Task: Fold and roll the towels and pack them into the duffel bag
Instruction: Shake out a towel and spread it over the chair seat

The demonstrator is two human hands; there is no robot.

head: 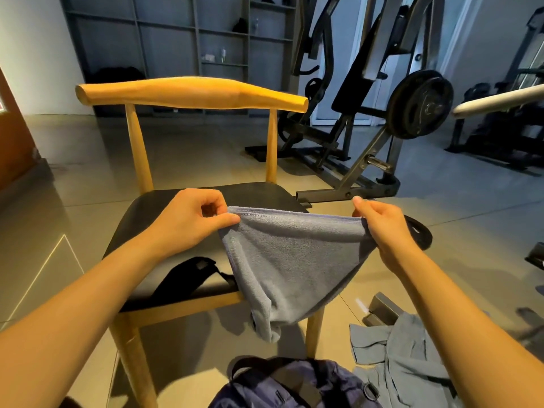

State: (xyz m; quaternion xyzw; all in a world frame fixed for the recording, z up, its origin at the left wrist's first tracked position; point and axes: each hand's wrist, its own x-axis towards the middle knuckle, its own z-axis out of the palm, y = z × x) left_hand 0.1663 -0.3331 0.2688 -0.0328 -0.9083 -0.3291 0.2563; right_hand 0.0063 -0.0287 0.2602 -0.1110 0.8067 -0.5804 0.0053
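Note:
A grey-blue towel hangs in the air above the front right part of a chair seat. My left hand pinches its upper left corner between thumb and fingers. My right hand pinches the upper right corner. The top hem is stretched fairly straight between them and the rest sags down to a bunched point. A dark blue duffel bag lies on the floor at the bottom edge, partly cut off. More grey-blue towels lie crumpled on the floor to its right.
A wooden chair with a black seat stands right in front, a black strap lying on the seat. A weight machine stands behind on the right. A grey block sits on the tiled floor, and shelves line the back wall.

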